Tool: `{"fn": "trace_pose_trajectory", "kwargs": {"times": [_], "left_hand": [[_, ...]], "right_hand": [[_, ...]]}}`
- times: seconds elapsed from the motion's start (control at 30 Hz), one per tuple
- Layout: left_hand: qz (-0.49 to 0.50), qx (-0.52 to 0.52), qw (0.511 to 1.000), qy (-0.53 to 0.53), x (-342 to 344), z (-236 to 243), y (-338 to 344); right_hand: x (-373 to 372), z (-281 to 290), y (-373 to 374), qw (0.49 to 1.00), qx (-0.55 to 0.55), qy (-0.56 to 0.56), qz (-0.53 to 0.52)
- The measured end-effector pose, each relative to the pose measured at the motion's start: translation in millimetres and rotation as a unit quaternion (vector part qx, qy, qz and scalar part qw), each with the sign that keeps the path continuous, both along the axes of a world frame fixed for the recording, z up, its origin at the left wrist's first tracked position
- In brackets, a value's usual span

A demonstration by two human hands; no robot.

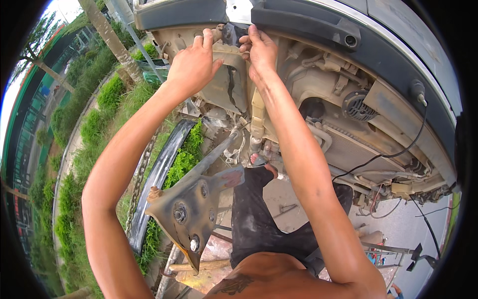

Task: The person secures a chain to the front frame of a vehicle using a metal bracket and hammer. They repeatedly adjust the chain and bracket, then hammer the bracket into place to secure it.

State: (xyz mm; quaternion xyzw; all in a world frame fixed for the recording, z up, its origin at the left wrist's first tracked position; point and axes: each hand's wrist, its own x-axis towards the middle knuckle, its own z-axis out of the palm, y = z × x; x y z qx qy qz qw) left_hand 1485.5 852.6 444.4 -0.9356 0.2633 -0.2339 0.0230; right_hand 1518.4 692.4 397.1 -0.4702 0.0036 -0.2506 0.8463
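My left hand (191,65) is raised and presses with bent fingers on a dusty beige plastic part (226,87) of a stripped vehicle front. My right hand (259,50) pinches something small at the top edge of that part, just under the dark bumper trim (308,22); what the fingers hold is hidden. The beige part has a dark crack running down it. Both forearms reach up from the lower edge.
A mud-caked metal bracket with bolts (191,209) juts out below my arms. A horn (356,104), a radiator (348,147) and loose black wires (398,152) hang on the right. A chain (142,172) and a black curved strip (162,172) lie by the grass (99,124). My dark trouser leg (256,219) is below.
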Motion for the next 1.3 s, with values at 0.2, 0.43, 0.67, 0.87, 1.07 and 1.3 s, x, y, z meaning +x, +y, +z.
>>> {"fn": "trace_pose_trajectory", "kwargs": {"times": [0.2, 0.43, 0.67, 0.87, 1.07, 1.3], "left_hand": [[0.003, -0.016, 1.000, 0.003, -1, -2, 2], [-0.091, -0.051, 0.973, -0.205, 26, 7, -5], [-0.099, 0.128, 0.912, -0.376, 54, 26, -39], [-0.122, 0.197, 0.887, -0.400, 60, 21, -53], [-0.177, 0.285, 0.859, -0.386, 70, 35, -47], [-0.143, 0.299, 0.856, -0.398, 55, 48, -47]], "right_hand": [[15, -106, 45, 0.964, 0.064, 0.243, 0.090], [-48, -230, -9, 0.952, -0.105, 0.208, 0.196], [-88, -144, -70, 0.891, -0.399, 0.153, 0.149], [-119, -160, -90, 0.865, -0.439, 0.190, 0.152], [-144, -174, -94, 0.867, -0.401, 0.216, 0.202], [-176, -96, -117, 0.842, -0.485, 0.188, 0.144]]}}
